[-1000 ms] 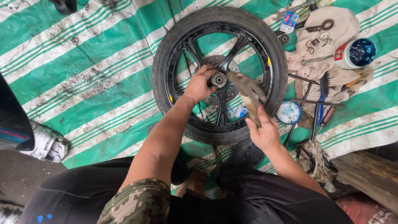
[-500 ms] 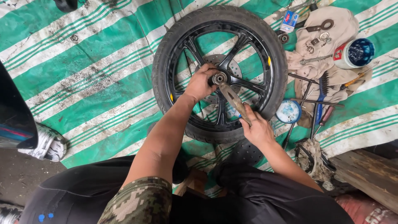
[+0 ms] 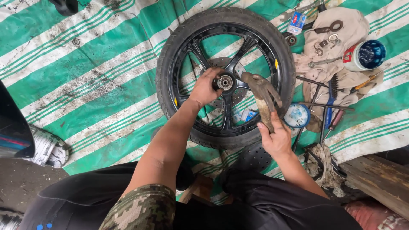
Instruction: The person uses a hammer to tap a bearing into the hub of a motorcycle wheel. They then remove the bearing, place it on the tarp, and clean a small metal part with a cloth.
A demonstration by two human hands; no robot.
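Note:
A black motorcycle wheel [image 3: 170,55] with a tyre lies flat on a green and white striped tarp [image 3: 85,64]. My left hand [image 3: 204,87] rests on the spokes and grips the left side of the metal hub [image 3: 225,82] at the wheel's centre. My right hand [image 3: 277,138] holds the wooden handle of a rusty claw hammer [image 3: 260,85]. The hammer's head hangs just right of the hub, lifted clear of it. My forearms reach out from over my dark trousers.
Right of the wheel lie a beige cloth [image 3: 345,25] with small metal parts and wrenches, a blue and white tub [image 3: 365,55], a round tin lid [image 3: 297,116], screwdrivers and a brush [image 3: 331,91]. A wooden plank [image 3: 379,179] sits bottom right, a shoe [image 3: 47,149] at left.
The hammer came down onto the hub half a second ago and is now lifted back up to the right. My left hand stayed on the hub.

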